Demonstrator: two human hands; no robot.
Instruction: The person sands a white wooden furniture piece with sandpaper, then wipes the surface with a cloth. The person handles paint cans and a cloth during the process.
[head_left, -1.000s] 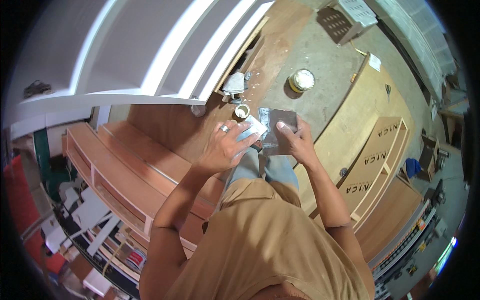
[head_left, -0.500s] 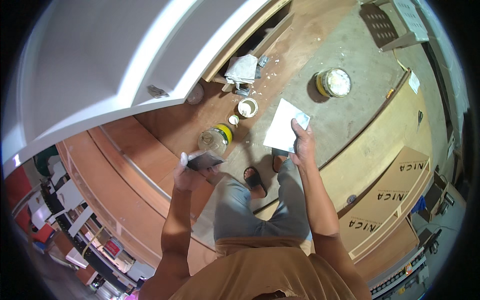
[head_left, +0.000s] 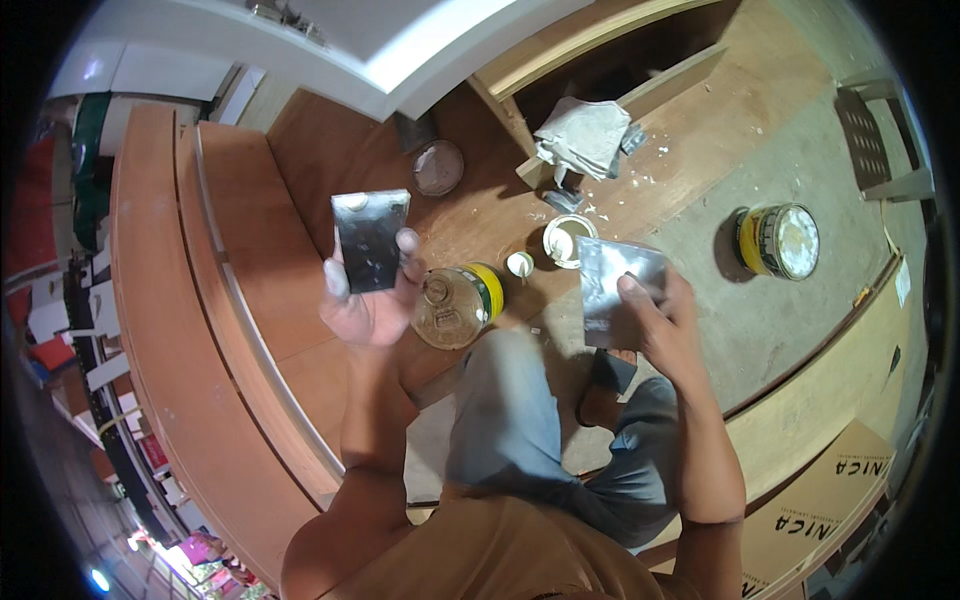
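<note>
— What is hard to make out here?

— The palm of the left hand [head_left: 368,305] sits behind the dark, flat metal scraper blade [head_left: 370,240] it holds, and that blade's lower edge is covered by the fingers. Whether either blade has a handle cannot be told.

— And the other side?

— The right hand [head_left: 662,325] is clamped on a second flat, grey metal scraper blade [head_left: 615,290]; the thumb lies across its face, the fingers are hidden behind it.

— Where do the blades lie relative to the hands?

— Each rises above its hand, gripped at the lower end. The left hand is closed on its blade, thumb on the right edge.

— Which way do they point?

— The dark one stands nearly upright, wide edge uppermost. The grey one tilts, its long axis leaning up and left, toward the small white cup [head_left: 568,240] on the brown wooden floor [head_left: 480,210]. A round, yellow-banded tin can [head_left: 455,303] lies between the hands, below them.
</note>
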